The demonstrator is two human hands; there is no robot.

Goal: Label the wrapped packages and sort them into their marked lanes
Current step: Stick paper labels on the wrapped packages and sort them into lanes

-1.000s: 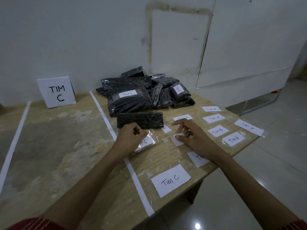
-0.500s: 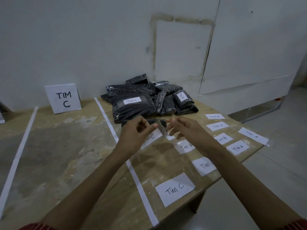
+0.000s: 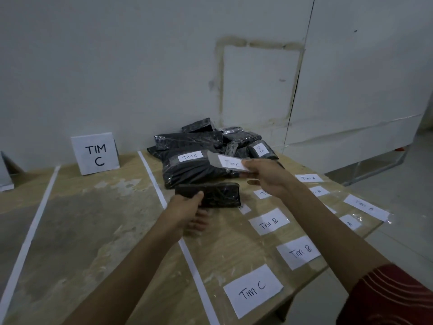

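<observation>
A small black wrapped package point(image 3: 212, 194) lies on the wooden table point(image 3: 93, 231), just right of a white tape line point(image 3: 154, 181), its near left corner gripped by the person's left hand point(image 3: 187, 208). The right hand point(image 3: 269, 178) pinches a taped "Tim C" label point(image 3: 230, 163), raised over a pile of wrapped packages point(image 3: 199, 156) stacked against the grey wall. Loose labels point(image 3: 269, 222) cover the table's right side up to its edge; the lane before the "TIM C" sign point(image 3: 95, 153) lies bare.
</observation>
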